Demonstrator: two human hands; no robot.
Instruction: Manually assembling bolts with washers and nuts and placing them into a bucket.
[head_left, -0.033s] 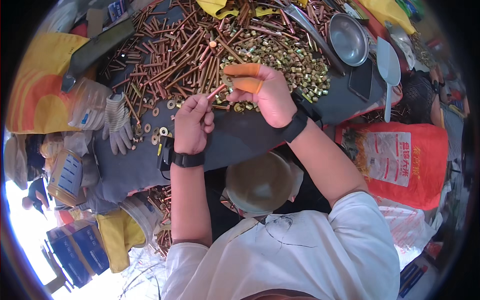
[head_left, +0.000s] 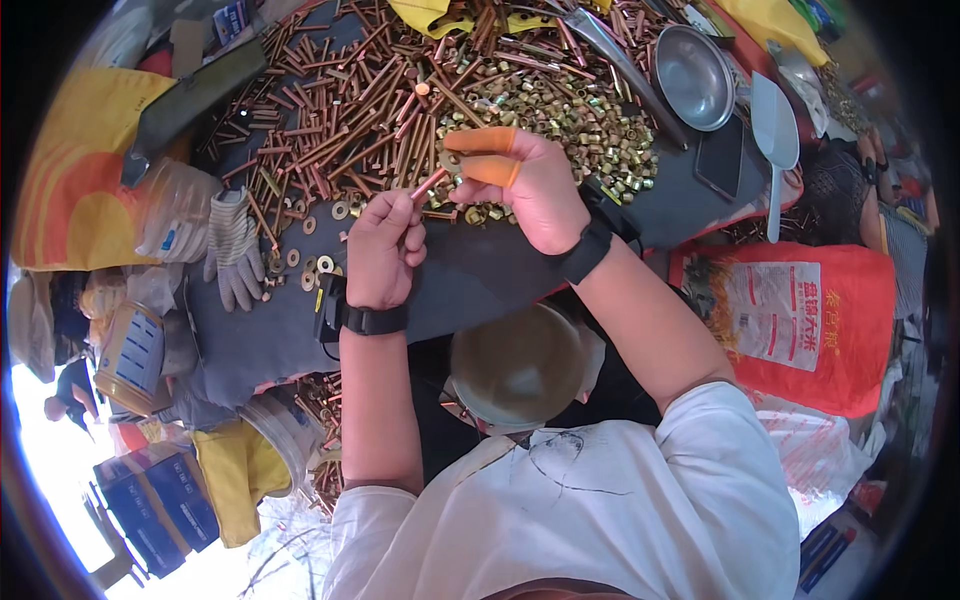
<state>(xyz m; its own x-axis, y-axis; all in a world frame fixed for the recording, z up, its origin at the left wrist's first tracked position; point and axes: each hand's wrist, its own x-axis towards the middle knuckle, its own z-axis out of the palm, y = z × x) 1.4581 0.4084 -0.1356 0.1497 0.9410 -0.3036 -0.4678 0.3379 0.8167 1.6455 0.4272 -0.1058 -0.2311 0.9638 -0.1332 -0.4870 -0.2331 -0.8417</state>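
Observation:
Between thumb and fingers, my left hand (head_left: 385, 240) grips a copper-coloured bolt (head_left: 430, 186) that points up and to the right. My right hand (head_left: 540, 190) wears orange finger cots on two fingers and pinches a small washer (head_left: 449, 160) at the bolt's far end. Whether the bolt passes through the washer I cannot tell. Behind both hands lies a large heap of copper-coloured bolts (head_left: 340, 110). A pile of brass-coloured nuts or sleeves (head_left: 600, 135) spreads beyond my right hand. Loose washers (head_left: 309, 225) are scattered left of my left hand.
A grey striped glove (head_left: 233, 250) lies at the table's left. To the right are a metal bowl (head_left: 695, 78), a phone (head_left: 720, 158), a pale scoop (head_left: 775, 125) and a red sack (head_left: 850, 330). A round basin (head_left: 520, 365) sits below the table's front edge.

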